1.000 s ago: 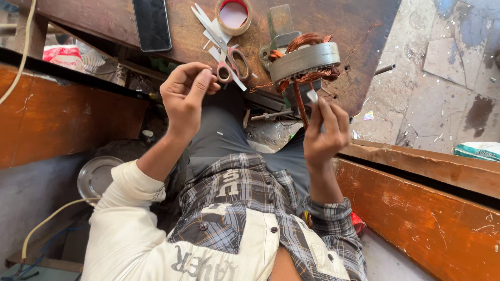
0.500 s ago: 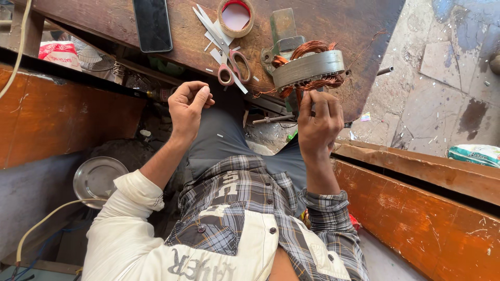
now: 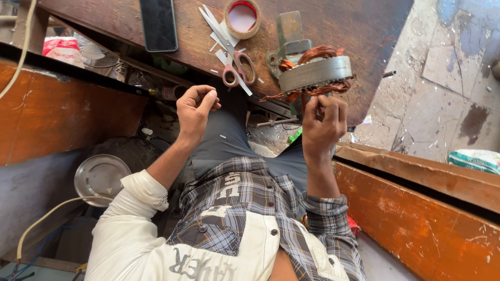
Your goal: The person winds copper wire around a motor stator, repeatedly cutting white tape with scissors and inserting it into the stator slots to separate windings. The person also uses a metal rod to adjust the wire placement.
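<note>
- Fingers of my right hand (image 3: 324, 124) are pinching together, curled shut on thin copper-coloured winding wire (image 3: 312, 93) just under the grey metal motor stator ring with copper coils (image 3: 315, 73), which is sitting at the near edge of the dark brown scratched wooden workbench (image 3: 364, 31).
- Fingers of my left hand (image 3: 195, 106) are curling into a loose fist well apart from the stator, thumb pressing against the forefinger; I cannot tell whether a strand of wire is running between them, as it is too fine to see.
- Head view, the bench: pink-handled steel scissors (image 3: 234, 67) are lying beside white paper strips (image 3: 216, 28), a round roll of tan tape with a red core (image 3: 242, 16) is resting farther back, and a black flat rectangular phone (image 3: 159, 23) is lying to the left.
- Head view, below: a round shiny steel plate (image 3: 101, 177) is lying on the floor by my left elbow.
- Judging progress: copper coils are already bulging out of both faces of the ring, so much of the winding is looking done; loose ends are hanging under it, so tidying or tying them is seeming to be what is left.
</note>
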